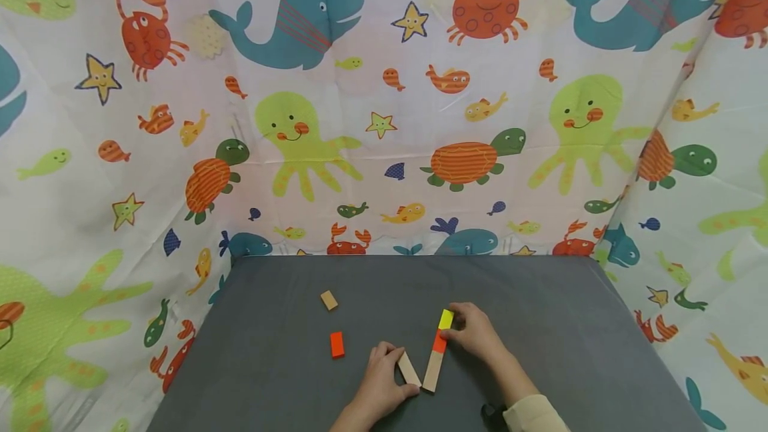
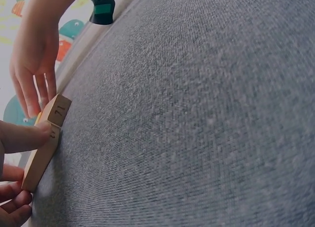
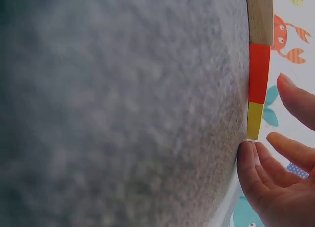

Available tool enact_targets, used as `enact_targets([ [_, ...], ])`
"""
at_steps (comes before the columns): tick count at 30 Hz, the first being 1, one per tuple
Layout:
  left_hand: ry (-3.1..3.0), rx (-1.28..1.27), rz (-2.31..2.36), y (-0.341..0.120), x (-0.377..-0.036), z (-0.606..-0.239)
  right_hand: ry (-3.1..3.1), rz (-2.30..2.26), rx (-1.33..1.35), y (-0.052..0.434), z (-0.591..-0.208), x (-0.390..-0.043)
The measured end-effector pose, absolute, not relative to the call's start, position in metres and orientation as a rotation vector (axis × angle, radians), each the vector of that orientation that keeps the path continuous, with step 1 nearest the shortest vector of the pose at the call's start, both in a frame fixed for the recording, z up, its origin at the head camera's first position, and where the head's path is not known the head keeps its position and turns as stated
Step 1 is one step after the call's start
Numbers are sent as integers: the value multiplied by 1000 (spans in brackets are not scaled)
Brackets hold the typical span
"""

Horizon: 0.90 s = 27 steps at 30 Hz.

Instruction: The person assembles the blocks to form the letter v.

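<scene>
1. Pinching a short plain wooden block between thumb and curled fingers, the left hand holds it tilted on the grey cloth-covered table, its near end just beside the foot of the row; the left wrist view shows a finger pressed on its top face, which would keep it steady against the cloth
2. Resting at the far end of the row, the right hand has its fingers loosely extended, fingertips touching the yellow block and the orange block in the row; it grips nothing, and the touch looks like a way of keeping the pieces butted in line
3. The row runs away from the person: a long plain wooden block nearest, the orange one next, the yellow one farthest, each end touching the next, all flat on the table
4. Two blocks lie apart to the left, well clear of both hands: a loose orange block and, farther back, a small plain wooden block
5. Count: six blocks in all, namely three plain wood, two orange, one yellow; two hands; one table
6. A sea-creature printed curtain stands behind and on both sides of the table
</scene>
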<state>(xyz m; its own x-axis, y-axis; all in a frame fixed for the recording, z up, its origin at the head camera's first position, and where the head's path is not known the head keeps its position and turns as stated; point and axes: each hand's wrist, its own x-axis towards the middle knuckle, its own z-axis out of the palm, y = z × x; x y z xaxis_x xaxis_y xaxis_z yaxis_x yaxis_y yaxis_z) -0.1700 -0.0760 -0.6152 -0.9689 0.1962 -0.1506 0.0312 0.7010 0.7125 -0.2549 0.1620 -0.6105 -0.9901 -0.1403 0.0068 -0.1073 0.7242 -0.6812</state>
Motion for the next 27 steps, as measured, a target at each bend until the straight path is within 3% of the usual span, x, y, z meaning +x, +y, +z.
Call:
enact_targets([
  [27,2670,177,1134,-79,-175,-618,2863,-1042,-224,158,-605,-244],
])
